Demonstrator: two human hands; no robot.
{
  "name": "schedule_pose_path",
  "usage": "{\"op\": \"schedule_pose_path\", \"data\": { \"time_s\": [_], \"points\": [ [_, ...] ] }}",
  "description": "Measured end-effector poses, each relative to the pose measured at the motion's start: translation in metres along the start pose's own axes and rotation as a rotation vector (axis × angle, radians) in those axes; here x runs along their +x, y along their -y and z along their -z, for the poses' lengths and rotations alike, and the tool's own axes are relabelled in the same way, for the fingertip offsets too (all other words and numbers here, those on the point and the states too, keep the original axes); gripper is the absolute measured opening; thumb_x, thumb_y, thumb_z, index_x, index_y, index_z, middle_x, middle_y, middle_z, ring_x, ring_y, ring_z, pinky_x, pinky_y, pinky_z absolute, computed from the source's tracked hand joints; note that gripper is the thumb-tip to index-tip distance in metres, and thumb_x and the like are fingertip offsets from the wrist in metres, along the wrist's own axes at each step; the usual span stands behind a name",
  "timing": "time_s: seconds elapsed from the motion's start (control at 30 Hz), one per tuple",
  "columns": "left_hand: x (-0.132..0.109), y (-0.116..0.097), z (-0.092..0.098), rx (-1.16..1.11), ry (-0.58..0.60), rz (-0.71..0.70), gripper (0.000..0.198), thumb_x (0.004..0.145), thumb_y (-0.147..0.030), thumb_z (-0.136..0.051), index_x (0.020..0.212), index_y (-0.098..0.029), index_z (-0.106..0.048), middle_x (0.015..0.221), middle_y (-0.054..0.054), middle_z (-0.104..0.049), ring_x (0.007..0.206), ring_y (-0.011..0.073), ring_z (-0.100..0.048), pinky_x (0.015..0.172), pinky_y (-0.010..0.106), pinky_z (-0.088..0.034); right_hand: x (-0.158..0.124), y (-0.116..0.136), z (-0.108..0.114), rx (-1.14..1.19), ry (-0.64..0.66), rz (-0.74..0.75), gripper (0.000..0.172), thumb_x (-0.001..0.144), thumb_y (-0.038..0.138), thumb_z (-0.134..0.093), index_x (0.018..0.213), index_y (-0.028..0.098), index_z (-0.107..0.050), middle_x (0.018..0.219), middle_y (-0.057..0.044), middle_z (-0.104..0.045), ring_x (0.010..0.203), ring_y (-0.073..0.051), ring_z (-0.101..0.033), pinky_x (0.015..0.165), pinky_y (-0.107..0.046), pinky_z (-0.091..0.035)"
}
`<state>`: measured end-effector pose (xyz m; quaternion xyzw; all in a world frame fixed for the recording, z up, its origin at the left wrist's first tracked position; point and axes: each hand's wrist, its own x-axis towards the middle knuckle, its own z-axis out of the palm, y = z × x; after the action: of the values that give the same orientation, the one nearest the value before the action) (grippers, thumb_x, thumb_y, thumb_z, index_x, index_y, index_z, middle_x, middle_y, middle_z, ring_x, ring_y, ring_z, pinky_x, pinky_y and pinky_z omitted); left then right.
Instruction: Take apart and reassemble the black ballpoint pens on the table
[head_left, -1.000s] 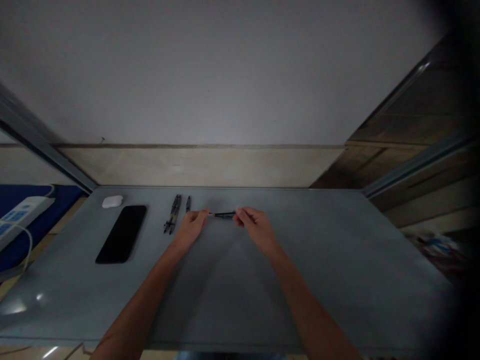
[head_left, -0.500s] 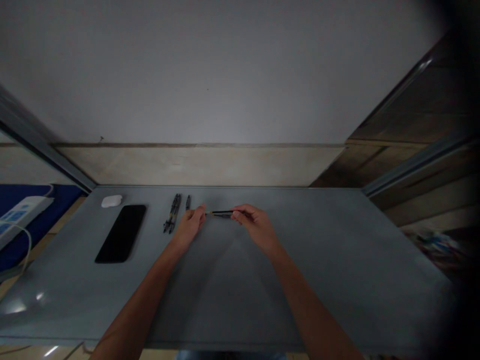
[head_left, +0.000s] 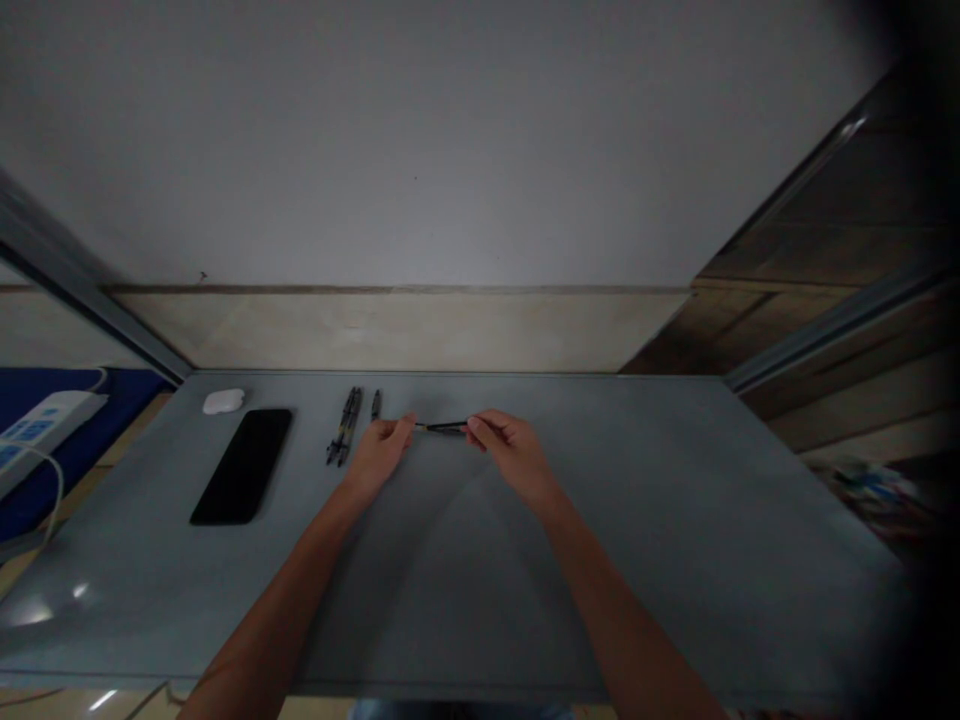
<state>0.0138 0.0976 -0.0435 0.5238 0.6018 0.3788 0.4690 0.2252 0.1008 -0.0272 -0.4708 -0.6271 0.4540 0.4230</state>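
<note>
Between the fingertips (head_left: 409, 422), a slim black pen (head_left: 446, 428): light, stiff, probably slippery. Left hand (head_left: 379, 455) and right hand (head_left: 514, 458) pinch opposite ends, fingers closed; mid-barrel looks the surest hold.

That thin dark stick (head_left: 446, 428) is way too tiny to say what it is, and the right hand (head_left: 514, 462) covers one end of it. Can't tell if the left hand (head_left: 380, 455) is actually touching the other end. Same deal with the dark bundle (head_left: 344, 427): no clue how many pieces are in there. The power strip (head_left: 41, 425) gets cut off by the left edge, and the colorful pile (head_left: 874, 500) on the right is just blur.
</note>
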Motion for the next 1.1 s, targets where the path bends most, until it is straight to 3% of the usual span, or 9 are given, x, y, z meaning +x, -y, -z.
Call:
{"op": "schedule_pose_path", "data": {
  "time_s": [0.2, 0.3, 0.43, 0.6, 0.77, 0.9, 1.1],
  "points": [
    [0.0042, 0.0065, -0.0004, -0.019, -0.020, 0.024, 0.054, 0.081, -0.065, -0.045, 0.050, -0.022, -0.032, 0.050, -0.005, -0.024, 0.044, 0.0092, -0.021, 0.048, 0.028, -0.013, -0.0011, 0.0003, 0.0003, 0.038, -0.003, 0.001, 0.024, 0.084, 0.040, -0.064, 0.097, 0.021, -0.071, 0.081, -0.004, -0.070, 0.074, -0.016, -0.063, 0.065, -0.027, -0.047],
    [0.0040, 0.0066, -0.0004, -0.002, -0.027, 0.028, 0.054, 0.081, -0.064, -0.044, 0.050, -0.022, -0.032, 0.049, -0.005, -0.024, 0.044, 0.0094, -0.021, 0.048, 0.028, -0.013, -0.0019, 0.0027, 0.0001, 0.011, -0.010, 0.010, 0.026, 0.086, 0.044, -0.060, 0.089, 0.021, -0.071, 0.073, -0.003, -0.067, 0.069, -0.016, -0.061, 0.064, -0.027, -0.047],
    [0.0015, 0.0039, 0.0004, 0.036, -0.004, -0.015, 0.051, 0.082, -0.060, -0.044, 0.050, -0.022, -0.031, 0.049, -0.005, -0.023, 0.045, 0.0096, -0.021, 0.048, 0.027, -0.014, -0.0022, 0.0033, -0.0008, -0.018, -0.013, -0.010, 0.042, 0.092, 0.051, -0.050, 0.070, 0.019, -0.067, 0.063, -0.002, -0.062, 0.061, -0.015, -0.058, 0.061, -0.027, -0.046],
    [-0.0008, -0.0001, 0.0001, 0.030, -0.013, -0.029, 0.050, 0.082, -0.059, -0.045, 0.050, -0.022, -0.031, 0.049, -0.005, -0.023, 0.045, 0.0094, -0.020, 0.048, 0.027, -0.014, -0.0021, 0.0012, -0.0007, -0.012, 0.003, -0.031, 0.044, 0.092, 0.051, -0.049, 0.066, 0.020, -0.064, 0.060, -0.002, -0.060, 0.058, -0.014, -0.056, 0.058, -0.026, -0.043],
    [0.0015, 0.0007, -0.0001, -0.068, -0.035, 0.046, 0.053, 0.082, -0.064, -0.046, 0.050, -0.023, -0.033, 0.048, -0.005, -0.026, 0.043, 0.0094, -0.021, 0.046, 0.028, -0.014, -0.0015, 0.0013, -0.0009, -0.021, 0.031, 0.005, 0.029, 0.090, 0.045, -0.056, 0.083, 0.020, -0.069, 0.071, -0.002, -0.063, 0.067, -0.016, -0.058, 0.062, -0.026, -0.043],
    [0.0039, 0.0060, 0.0007, -0.063, -0.042, 0.020, 0.054, 0.081, -0.065, -0.047, 0.051, -0.023, -0.034, 0.048, -0.005, -0.026, 0.044, 0.0096, -0.021, 0.046, 0.028, -0.014, -0.0015, 0.0018, -0.0015, 0.019, 0.009, 0.003, 0.024, 0.086, 0.041, -0.061, 0.095, 0.020, -0.069, 0.073, -0.001, -0.062, 0.067, -0.015, -0.057, 0.060, -0.025, -0.042],
    [0.0034, 0.0073, 0.0000, -0.021, -0.026, -0.017, 0.052, 0.082, -0.061, -0.046, 0.050, -0.023, -0.031, 0.050, -0.005, -0.024, 0.044, 0.0092, -0.020, 0.048, 0.028, -0.013, -0.0025, 0.0018, -0.0008, -0.059, 0.021, -0.035, 0.043, 0.094, 0.050, -0.046, 0.072, 0.019, -0.066, 0.057, 0.002, -0.049, 0.052, -0.012, -0.044, 0.051, -0.025, -0.033]
  ]
}}
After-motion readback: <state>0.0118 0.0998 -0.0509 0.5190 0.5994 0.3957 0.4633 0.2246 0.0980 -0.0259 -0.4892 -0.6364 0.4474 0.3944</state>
